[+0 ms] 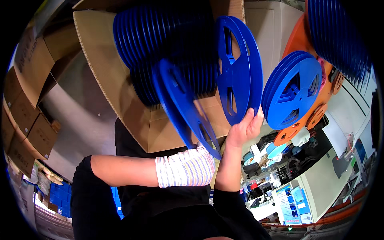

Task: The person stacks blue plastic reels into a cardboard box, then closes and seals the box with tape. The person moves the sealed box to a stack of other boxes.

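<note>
The large open brown cardboard box (120, 80) fills the upper left of the view, tilted with its opening toward the person. It holds a dense row of flat blue plastic reels (160, 44), standing on edge side by side, probably so that each can be drawn out singly.

Right of the box, a second stack of blue plastic reels (292, 94) sits against an orange disc-shaped fixture (298, 40); a further row of reels (336, 36) is cut off at the upper right edge.

The right hand (245, 129) grips a single blue spoked plastic reel (236, 68) by its lower rim, fingers closed on the edge, holding it upright in front of the box.

The left hand (188, 166), in a striped white knitted glove, lies below another blue reel (186, 108), which is blurred. Whether this hand grips that reel cannot be determined; the fingers are hidden.

A cluttered workbench (288, 188) at the lower right is too small to resolve.
</note>
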A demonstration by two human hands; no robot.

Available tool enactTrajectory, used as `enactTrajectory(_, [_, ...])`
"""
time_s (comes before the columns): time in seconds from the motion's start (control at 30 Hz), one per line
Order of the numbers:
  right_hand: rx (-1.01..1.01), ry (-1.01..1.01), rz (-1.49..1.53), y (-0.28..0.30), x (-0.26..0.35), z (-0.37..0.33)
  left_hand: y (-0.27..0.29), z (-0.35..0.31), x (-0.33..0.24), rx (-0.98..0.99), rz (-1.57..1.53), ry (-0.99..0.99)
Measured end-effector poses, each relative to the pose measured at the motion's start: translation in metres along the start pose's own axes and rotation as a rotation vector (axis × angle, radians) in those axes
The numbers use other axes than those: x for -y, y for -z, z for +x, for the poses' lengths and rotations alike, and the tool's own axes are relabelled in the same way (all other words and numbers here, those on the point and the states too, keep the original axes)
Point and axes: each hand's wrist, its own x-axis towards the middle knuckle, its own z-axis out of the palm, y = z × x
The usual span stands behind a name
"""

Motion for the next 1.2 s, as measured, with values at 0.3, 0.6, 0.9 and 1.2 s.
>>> enactTrajectory(0.3, [0.271,0.079,-0.224,-0.027,-0.013,-0.001,0.022,-0.026,0.023,0.113,-0.043,0.013])
enactTrajectory(0.6, [1.104,-0.451,0.207,0.072,0.077,-0.049,0.030,-0.023,0.036,-0.006,-0.459,0.099])
enactTrajectory(0.9, [0.202,-0.614,0.384,0.082,0.053,-0.061,-0.035,-0.060,0.109,-0.625,0.027,0.740])
enactTrajectory(1.2, [0.089,-0.662,0.595,0.057,0.050,-0.060,-0.190,-0.126,0.171,-0.054,0.155,1.272])
